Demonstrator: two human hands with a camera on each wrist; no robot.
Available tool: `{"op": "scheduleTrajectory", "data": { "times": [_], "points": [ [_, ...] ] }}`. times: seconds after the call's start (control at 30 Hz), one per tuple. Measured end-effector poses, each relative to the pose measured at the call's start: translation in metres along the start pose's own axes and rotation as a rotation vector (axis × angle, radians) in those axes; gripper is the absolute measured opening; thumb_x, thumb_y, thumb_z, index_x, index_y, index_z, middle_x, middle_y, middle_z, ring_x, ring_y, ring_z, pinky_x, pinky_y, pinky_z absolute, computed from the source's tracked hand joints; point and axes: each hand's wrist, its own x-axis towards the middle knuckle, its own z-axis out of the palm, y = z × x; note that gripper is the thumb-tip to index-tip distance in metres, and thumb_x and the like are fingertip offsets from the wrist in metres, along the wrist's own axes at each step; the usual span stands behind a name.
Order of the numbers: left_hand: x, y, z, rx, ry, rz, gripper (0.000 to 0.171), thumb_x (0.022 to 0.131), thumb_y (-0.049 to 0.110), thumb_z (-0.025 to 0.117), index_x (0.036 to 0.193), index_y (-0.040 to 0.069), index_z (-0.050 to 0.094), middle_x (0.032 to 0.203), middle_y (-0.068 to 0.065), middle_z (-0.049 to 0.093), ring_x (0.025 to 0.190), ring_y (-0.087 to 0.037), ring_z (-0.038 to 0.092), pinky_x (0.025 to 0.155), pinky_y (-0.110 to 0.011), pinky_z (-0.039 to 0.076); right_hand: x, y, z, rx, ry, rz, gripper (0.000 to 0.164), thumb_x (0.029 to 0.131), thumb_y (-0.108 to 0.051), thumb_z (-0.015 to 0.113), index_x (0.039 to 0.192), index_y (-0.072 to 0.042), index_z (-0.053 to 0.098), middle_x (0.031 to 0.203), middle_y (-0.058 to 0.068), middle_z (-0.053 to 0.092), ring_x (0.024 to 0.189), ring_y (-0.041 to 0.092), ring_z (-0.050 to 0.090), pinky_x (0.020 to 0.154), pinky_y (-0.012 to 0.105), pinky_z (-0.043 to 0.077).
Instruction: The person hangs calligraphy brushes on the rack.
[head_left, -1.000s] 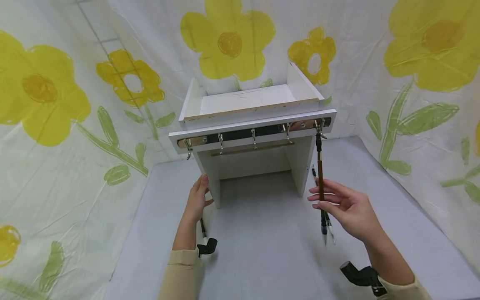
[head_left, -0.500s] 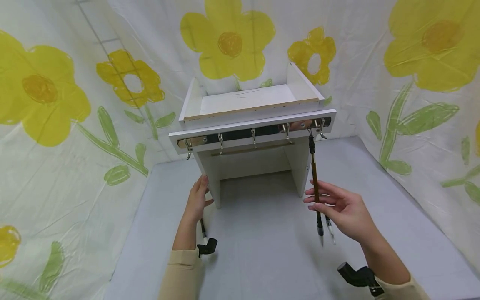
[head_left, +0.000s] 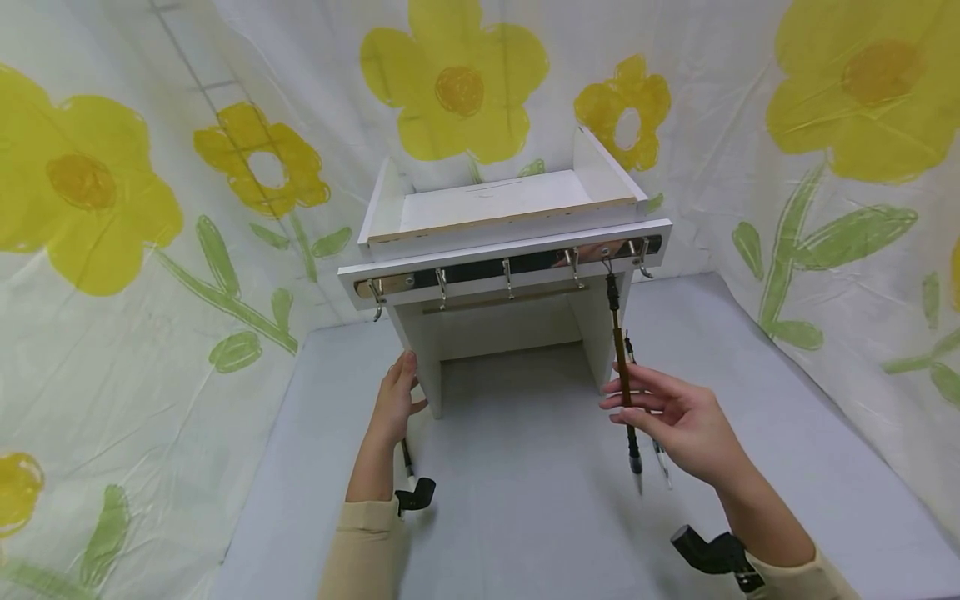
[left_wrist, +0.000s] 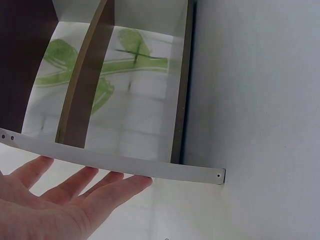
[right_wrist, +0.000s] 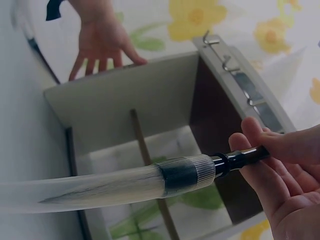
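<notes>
My right hand [head_left: 667,417] pinches a calligraphy brush [head_left: 623,367] by its brown handle. The brush hangs nearly upright, its cord loop by the right end of the hook strip [head_left: 506,267], between two hooks and apart from them as far as I can tell. In the right wrist view a clear cap [right_wrist: 100,189] covers the bristles. My left hand [head_left: 393,400] rests against the left side panel of a white shelf unit [head_left: 420,342]; in the left wrist view its straight fingertips [left_wrist: 142,181] touch the panel's edge. Behind the right hand, a second brush [head_left: 662,463] is partly hidden.
The shelf unit stands on a grey-white table [head_left: 517,500] before a flower-print curtain [head_left: 480,83]. Several metal hooks [head_left: 442,287] project from its front. A thin dark stick with a pale end [head_left: 408,462] lies beside the left wrist. Black camera mounts [head_left: 705,552] sit on both wrists.
The brush's loop has come away from the rightmost hook. My right hand has carried the brush left and slightly down. The left hand has stayed on the panel.
</notes>
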Motion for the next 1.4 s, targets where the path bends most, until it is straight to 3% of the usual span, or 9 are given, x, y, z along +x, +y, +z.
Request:
{"op": "scheduleTrajectory", "data": {
  "times": [0.3, 0.53, 0.87, 1.27, 1.4],
  "points": [
    [0.0, 0.001, 0.0, 0.001, 0.005, -0.002, 0.071, 0.109, 0.049, 0.031, 0.161, 0.004, 0.016, 0.166, -0.024, 0.016, 0.148, -0.047, 0.028, 0.106, -0.06, 0.046, 0.001, -0.002, 0.003, -0.028, 0.002, -0.004, 0.052, 0.09, 0.013, 0.066, 0.14, 0.001, 0.056, 0.118, 0.005, 0.072, 0.1, 0.023, 0.075, 0.081, 0.034, 0.062],
    [0.0, 0.002, 0.001, 0.002, 0.002, -0.008, 0.07, 0.11, 0.048, 0.03, 0.162, 0.003, 0.015, 0.166, -0.024, 0.015, 0.148, -0.048, 0.028, 0.106, -0.061, 0.046, 0.0, -0.001, 0.005, -0.029, -0.002, -0.011, 0.053, 0.09, 0.013, 0.067, 0.14, 0.0, 0.056, 0.119, 0.004, 0.072, 0.101, 0.019, 0.074, 0.081, 0.033, 0.062],
    [0.02, -0.03, -0.001, -0.002, 0.035, 0.012, 0.078, 0.105, 0.061, 0.031, 0.163, 0.01, 0.016, 0.167, -0.019, 0.014, 0.148, -0.046, 0.029, 0.104, -0.061, 0.047, -0.001, 0.002, 0.007, -0.003, -0.025, -0.008, 0.053, 0.09, 0.013, 0.067, 0.141, 0.001, 0.055, 0.12, 0.004, 0.072, 0.103, 0.019, 0.074, 0.081, 0.035, 0.062],
    [0.018, -0.032, 0.001, 0.045, 0.077, 0.026, 0.086, 0.099, 0.072, 0.032, 0.162, 0.014, 0.022, 0.166, -0.016, 0.02, 0.146, -0.043, 0.035, 0.101, -0.057, 0.051, -0.002, 0.006, 0.011, 0.022, -0.029, 0.008, 0.053, 0.09, 0.013, 0.065, 0.141, 0.009, 0.05, 0.12, 0.003, 0.072, 0.102, 0.018, 0.074, 0.08, 0.035, 0.062],
    [0.018, -0.032, 0.001, 0.038, 0.074, 0.022, 0.085, 0.1, 0.071, 0.033, 0.162, 0.014, 0.021, 0.166, -0.016, 0.02, 0.147, -0.043, 0.034, 0.102, -0.058, 0.051, -0.003, 0.006, 0.012, 0.019, -0.03, 0.016, 0.053, 0.091, 0.013, 0.065, 0.141, 0.006, 0.052, 0.12, 0.004, 0.072, 0.102, 0.018, 0.074, 0.08, 0.034, 0.062]
  ]
}}
